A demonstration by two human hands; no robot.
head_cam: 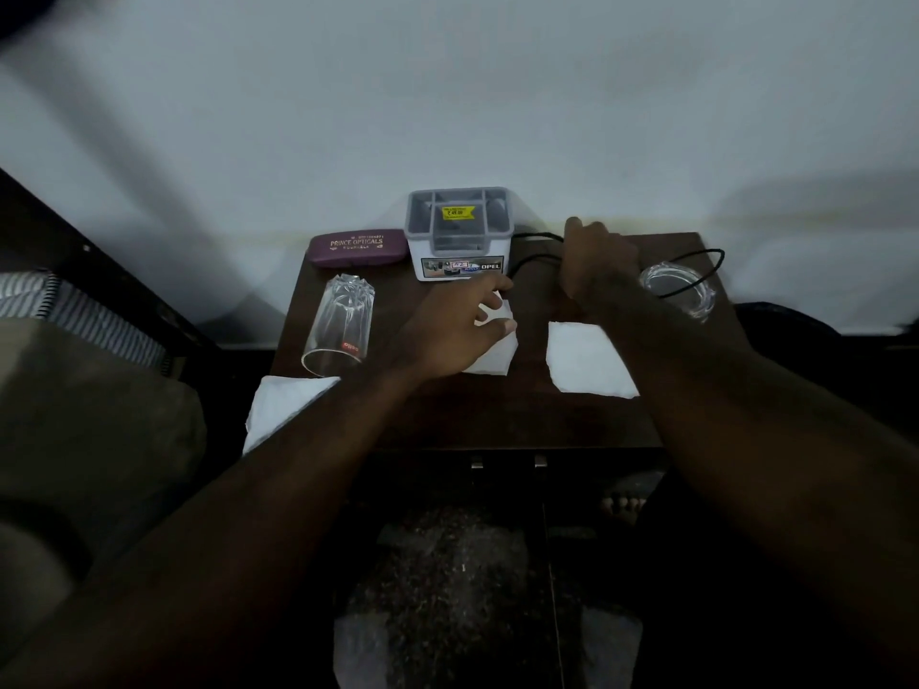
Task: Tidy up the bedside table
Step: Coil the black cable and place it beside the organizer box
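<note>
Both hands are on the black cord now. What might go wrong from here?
1. The black cord loops over the round glass dish at the table's right edge; pulling with the right hand may drag it off.
2. The tumbler lies on its side near the left edge and may roll if the left hand bumps it.

Both hands reach forward: left (pixel 460 325) loosely curled, right (pixel 597 263) fisted.
</note>
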